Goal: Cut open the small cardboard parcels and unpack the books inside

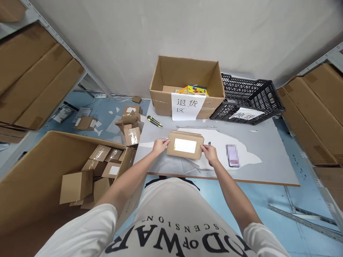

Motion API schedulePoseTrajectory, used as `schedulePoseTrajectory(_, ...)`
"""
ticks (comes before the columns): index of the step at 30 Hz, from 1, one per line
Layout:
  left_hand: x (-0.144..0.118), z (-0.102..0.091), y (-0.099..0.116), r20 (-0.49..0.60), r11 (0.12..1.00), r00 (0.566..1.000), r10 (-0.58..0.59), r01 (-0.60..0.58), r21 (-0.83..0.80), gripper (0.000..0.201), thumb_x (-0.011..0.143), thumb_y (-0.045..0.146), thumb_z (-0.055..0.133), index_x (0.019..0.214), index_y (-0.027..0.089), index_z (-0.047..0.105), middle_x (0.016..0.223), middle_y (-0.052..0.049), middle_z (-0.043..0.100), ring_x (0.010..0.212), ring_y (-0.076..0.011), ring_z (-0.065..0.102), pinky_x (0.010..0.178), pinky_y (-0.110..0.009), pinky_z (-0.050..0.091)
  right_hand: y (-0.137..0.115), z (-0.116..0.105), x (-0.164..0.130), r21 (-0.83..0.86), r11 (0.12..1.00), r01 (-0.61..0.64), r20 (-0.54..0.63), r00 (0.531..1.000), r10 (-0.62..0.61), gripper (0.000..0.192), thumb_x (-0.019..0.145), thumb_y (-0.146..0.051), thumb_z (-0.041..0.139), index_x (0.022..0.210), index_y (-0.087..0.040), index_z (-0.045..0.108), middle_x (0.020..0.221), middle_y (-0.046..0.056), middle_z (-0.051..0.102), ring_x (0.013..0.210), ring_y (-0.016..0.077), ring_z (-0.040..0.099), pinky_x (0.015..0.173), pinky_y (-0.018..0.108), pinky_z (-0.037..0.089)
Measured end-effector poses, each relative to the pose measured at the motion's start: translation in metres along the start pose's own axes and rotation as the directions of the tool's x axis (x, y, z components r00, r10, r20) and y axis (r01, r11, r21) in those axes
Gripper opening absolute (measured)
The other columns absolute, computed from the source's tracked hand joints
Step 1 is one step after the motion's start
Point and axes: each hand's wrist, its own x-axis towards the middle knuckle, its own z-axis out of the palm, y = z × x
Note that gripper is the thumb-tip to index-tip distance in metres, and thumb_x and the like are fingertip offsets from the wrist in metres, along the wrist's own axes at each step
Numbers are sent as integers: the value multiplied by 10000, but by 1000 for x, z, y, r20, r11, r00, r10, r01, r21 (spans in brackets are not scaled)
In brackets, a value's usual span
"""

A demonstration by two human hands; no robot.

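Between my two hands is a small closed cardboard box (pixel 171 150) with a white label (pixel 184 145) on the side facing me. My left hand (pixel 160 146) pinches its left edge, and my right hand (pixel 209 152) grips its right edge. Close behind my right hand lies a dark and red tool (pixel 210 164), partly hidden by the hand, so its kind is unclear. A yellow and black box cutter (pixel 154 121) rests on the table to the left, beyond my left hand. Right of my right hand lies a phone (pixel 233 155), its screen blurred.
A large open carton (pixel 160 103) holding colourful packages stands at the back of the table (pixel 276 164), beside a black plastic crate (pixel 257 92). At left, a big carton (pixel 32 157) holds several small boxes. Loaded shelves (pixel 308 114) flank both sides; boxes and scraps litter the left floor.
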Motion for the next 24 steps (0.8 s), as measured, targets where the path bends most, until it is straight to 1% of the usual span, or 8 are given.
schedulePoseTrajectory(3,8,5,-2,3,999,999,-47,47,15,312,755,444,577,762,177,738,715,-22,722,744,-192,659,645,-235,465,-1,-1,8,10,998,-58,38,998,58,318,816,-434,511,783,-186,707,753,38,730,711,196,686,693,266,495)
schedulePoseTrajectory(6,14,12,-9,10,996,996,-83,83,8,291,737,436,601,697,179,731,648,-22,705,698,-190,659,635,-242,471,4,2,14,-3,996,-93,54,994,93,321,805,-432,522,700,-182,694,709,37,723,657,182,682,648,249,491)
schedulePoseTrajectory(8,16,17,-15,19,995,995,-95,95,-20,271,733,418,610,734,179,735,689,-24,716,718,-190,667,656,-249,484,8,4,18,-21,993,-117,58,991,118,319,800,-426,528,659,-187,683,682,32,717,649,179,678,638,248,486)
schedulePoseTrajectory(10,17,22,-20,33,994,995,-93,95,-61,253,710,390,640,804,176,738,793,-30,732,775,-192,674,697,-255,498,12,7,22,-39,989,-141,54,988,143,322,797,-424,528,628,-191,672,649,27,709,643,180,673,636,253,482)
schedulePoseTrajectory(13,17,26,-26,63,988,995,-77,85,-128,294,652,352,697,881,170,733,917,-44,728,855,-202,673,757,-267,509,18,13,25,-48,985,-163,39,985,165,318,801,-426,516,646,-196,672,636,19,702,657,179,668,644,258,481)
schedulePoseTrajectory(17,15,27,-32,84,978,993,-82,96,-185,342,633,351,712,907,148,729,914,-65,728,866,-221,675,773,-301,522,27,21,26,-33,986,-163,5,987,163,321,803,-448,508,696,-196,676,691,27,709,689,185,666,676,276,484)
schedulePoseTrajectory(24,13,29,-33,69,966,990,-121,133,-220,344,632,340,728,917,147,729,871,-64,733,878,-237,671,794,-330,524,40,29,24,26,987,-158,-33,987,158,379,800,-526,495,674,-205,653,679,27,699,649,193,669,650,294,513)
